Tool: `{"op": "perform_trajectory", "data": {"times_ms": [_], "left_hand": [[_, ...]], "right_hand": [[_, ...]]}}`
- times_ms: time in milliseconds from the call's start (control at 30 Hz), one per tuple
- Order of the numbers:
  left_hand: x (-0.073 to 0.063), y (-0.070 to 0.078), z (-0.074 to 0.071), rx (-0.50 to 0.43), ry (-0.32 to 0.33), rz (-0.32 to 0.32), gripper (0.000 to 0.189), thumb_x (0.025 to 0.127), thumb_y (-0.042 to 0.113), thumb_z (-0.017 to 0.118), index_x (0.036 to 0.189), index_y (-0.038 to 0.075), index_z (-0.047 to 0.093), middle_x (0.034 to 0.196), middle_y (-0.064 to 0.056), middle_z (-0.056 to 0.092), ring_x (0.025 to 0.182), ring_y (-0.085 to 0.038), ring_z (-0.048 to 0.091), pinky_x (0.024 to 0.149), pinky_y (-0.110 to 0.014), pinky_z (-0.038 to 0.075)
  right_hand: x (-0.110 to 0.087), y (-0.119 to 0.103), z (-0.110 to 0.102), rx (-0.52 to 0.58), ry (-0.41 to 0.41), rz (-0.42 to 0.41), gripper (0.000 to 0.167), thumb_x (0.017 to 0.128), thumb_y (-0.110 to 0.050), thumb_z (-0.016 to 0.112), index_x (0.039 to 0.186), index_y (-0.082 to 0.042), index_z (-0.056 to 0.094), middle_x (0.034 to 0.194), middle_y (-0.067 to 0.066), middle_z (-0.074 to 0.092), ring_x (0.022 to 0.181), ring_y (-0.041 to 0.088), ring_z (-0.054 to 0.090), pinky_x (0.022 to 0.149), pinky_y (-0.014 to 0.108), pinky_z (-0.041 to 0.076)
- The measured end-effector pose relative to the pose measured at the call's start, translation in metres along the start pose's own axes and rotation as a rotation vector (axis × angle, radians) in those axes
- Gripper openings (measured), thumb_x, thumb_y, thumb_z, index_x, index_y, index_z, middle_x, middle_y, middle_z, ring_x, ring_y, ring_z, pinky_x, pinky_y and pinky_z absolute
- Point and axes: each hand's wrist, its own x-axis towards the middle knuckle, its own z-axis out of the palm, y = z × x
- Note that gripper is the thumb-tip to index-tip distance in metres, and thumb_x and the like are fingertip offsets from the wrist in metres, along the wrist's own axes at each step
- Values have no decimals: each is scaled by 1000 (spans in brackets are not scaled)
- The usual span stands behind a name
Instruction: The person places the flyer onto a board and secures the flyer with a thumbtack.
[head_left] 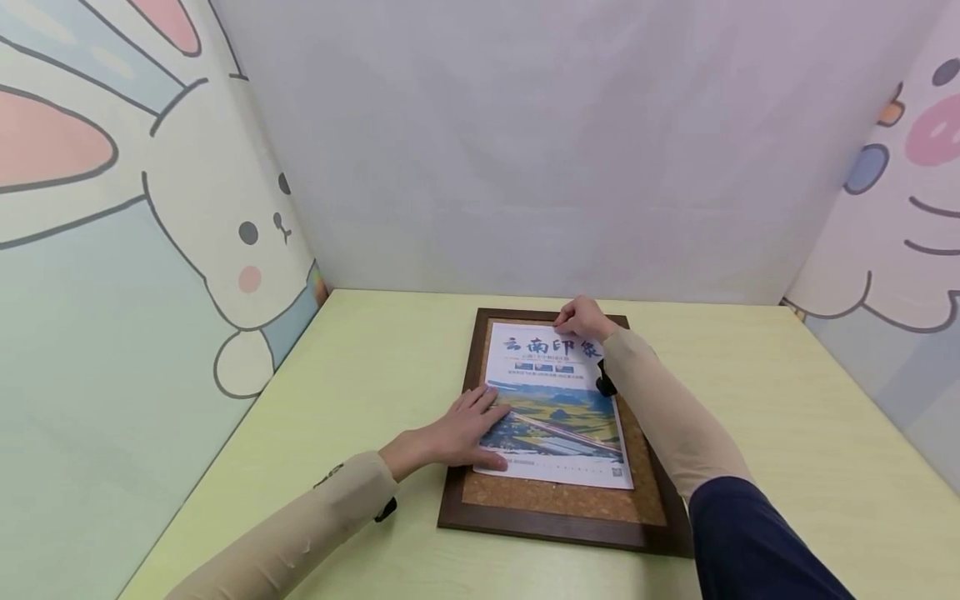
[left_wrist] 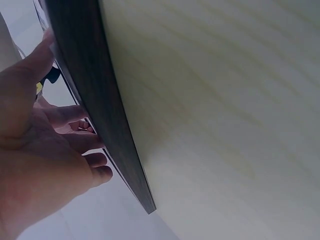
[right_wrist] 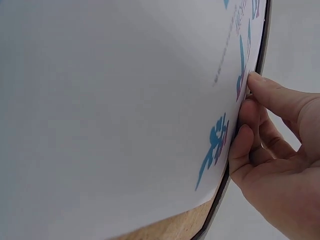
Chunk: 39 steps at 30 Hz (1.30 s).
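A printed poster (head_left: 551, 371) with blue characters and a landscape picture lies on a cork board (head_left: 517, 493) with a dark brown frame. My left hand (head_left: 459, 432) rests with spread fingers on the poster's left edge, reaching over the frame. In the left wrist view its fingers (left_wrist: 75, 142) lie across the frame's side. At the poster's top edge, my right hand (head_left: 585, 319) has curled fingers. Its thumb and forefinger pinch together there in the right wrist view, beside the blue lettering (right_wrist: 215, 142); I cannot tell what small thing is between them.
The board lies on a pale yellow-green wood-grain table (head_left: 360, 375). A plain light wall (head_left: 525, 167) stands behind it. Side panels with a cartoon rabbit (head_left: 217, 242) and another cartoon figure (head_left: 900, 225) flank the table.
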Motion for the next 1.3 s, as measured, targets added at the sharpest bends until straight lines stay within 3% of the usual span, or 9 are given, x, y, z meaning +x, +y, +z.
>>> {"op": "perform_trajectory", "data": {"times_ms": [633,933,1300], "left_hand": [[-1,0,-2,-24,-1,0,84,85,53,67,149,11,34,159,-20,19,150,-38,10,120,-56,11],[-1,0,-1,-21,3,5,83,85,53,66,149,12,35,159,-20,20,149,-39,11,119,-57,12],[-1,-1,0,-5,12,10,84,85,54,66,149,10,34,159,-20,20,149,-38,11,119,-58,12]], "right_hand": [[3,-3,0,-36,-7,23,8,88,-9,69,89,-3,74,94,15,70,74,19,60,71,27,45],[-1,4,-2,54,2,95,18,92,-19,66,101,-5,73,97,12,66,79,21,56,71,28,44],[-3,3,0,47,46,64,16,92,-17,65,98,-4,73,90,12,67,74,19,55,67,25,42]]}}
